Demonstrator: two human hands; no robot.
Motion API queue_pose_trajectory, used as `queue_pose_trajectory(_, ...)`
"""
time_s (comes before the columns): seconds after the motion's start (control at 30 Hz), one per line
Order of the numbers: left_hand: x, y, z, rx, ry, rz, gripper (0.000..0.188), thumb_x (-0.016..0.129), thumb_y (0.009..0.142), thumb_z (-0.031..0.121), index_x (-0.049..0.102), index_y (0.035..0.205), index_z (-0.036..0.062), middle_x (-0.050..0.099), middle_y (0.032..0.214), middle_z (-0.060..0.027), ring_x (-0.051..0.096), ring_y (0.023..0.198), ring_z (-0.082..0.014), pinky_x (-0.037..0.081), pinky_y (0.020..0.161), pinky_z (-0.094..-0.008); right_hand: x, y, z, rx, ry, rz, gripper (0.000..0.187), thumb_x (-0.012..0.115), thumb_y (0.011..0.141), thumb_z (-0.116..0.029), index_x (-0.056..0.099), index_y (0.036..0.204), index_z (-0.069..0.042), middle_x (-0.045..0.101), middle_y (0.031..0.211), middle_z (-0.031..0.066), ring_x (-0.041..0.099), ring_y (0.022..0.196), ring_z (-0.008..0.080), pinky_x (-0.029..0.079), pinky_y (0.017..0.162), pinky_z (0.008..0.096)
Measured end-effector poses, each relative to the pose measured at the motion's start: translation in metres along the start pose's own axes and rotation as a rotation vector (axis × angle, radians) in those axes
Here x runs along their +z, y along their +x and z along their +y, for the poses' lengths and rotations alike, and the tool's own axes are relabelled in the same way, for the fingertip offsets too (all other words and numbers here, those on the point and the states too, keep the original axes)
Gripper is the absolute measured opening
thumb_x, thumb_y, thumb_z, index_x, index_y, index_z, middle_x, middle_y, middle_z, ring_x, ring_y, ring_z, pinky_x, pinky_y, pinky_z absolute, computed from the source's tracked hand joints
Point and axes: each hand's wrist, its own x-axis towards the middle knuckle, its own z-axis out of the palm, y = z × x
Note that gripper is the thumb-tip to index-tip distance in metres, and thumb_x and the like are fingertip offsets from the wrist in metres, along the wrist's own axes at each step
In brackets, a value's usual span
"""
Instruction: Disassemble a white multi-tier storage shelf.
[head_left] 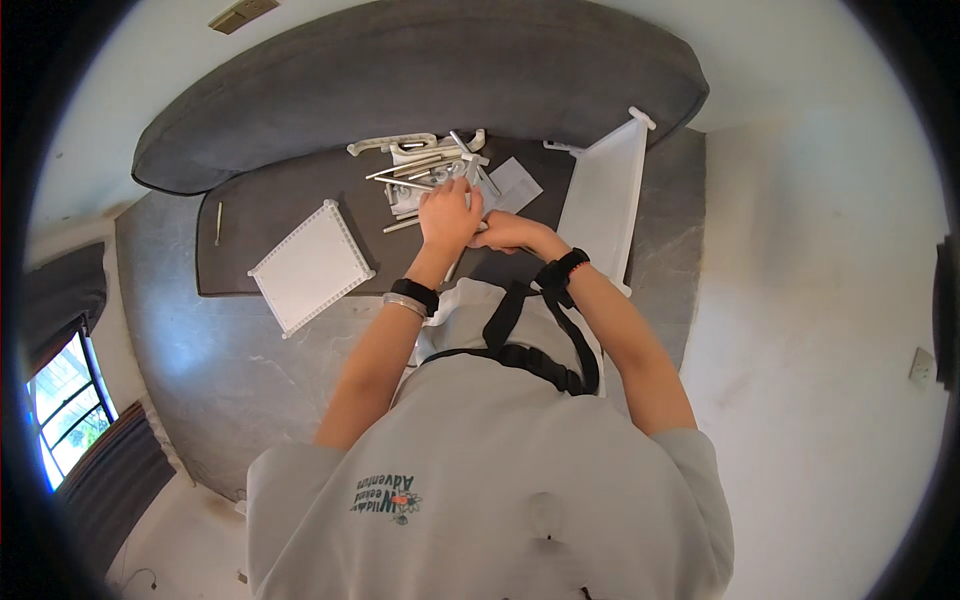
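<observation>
Both hands meet in front of a pile of parts on the dark grey seat. My left hand (pixel 448 213) is closed, its fingers curled beside the pile; what they hold is hidden. My right hand (pixel 512 232) is closed round a silvery metal tube that shows only in small part. Just beyond my hands lie several loose metal tubes (pixel 412 182), crossing one another. White plastic brackets (pixel 392 143) and a clear plastic bag lie among them. A pale paper sheet (pixel 515 185) is to the right of the pile.
A white rectangular shelf panel (pixel 314 268) with raised edges lies at left, overhanging the seat front. A larger white panel (pixel 606 190) leans at right. One thin rod (pixel 219 223) lies far left. The grey backrest (pixel 420 75) rises behind.
</observation>
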Motion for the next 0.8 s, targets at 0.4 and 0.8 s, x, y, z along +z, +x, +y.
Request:
queue_pose_trajectory(0.4,-0.015,-0.032,-0.03,-0.214,0.167,0.245,0.015,0.051,0.077,0.022,0.056,0.074,0.0088,0.062,0.074,-0.0077,0.061,0.07,-0.0289,0.044,0.065,-0.0439,0.025,0.002,-0.045,0.056,-0.013,-0.28,0.037,0.064,0.073,-0.027,0.046,0.05,-0.004,0.045,0.045,0.0045,0.041,0.037,0.0147,0.031,0.037,0.0297)
queue_pose_trajectory(0.8,-0.033,-0.021,-0.074,-0.432,0.018,-0.074,0.027,0.042,0.083,0.029,0.062,0.083,0.0109,0.063,0.075,-0.0186,0.061,0.071,-0.0396,0.048,0.064,-0.0477,0.058,0.016,-0.077,0.021,-0.422,0.205,0.033,0.055,0.071,-0.019,0.063,0.093,0.003,0.062,0.093,0.0236,0.061,0.089,0.0373,0.049,0.077,0.0431)
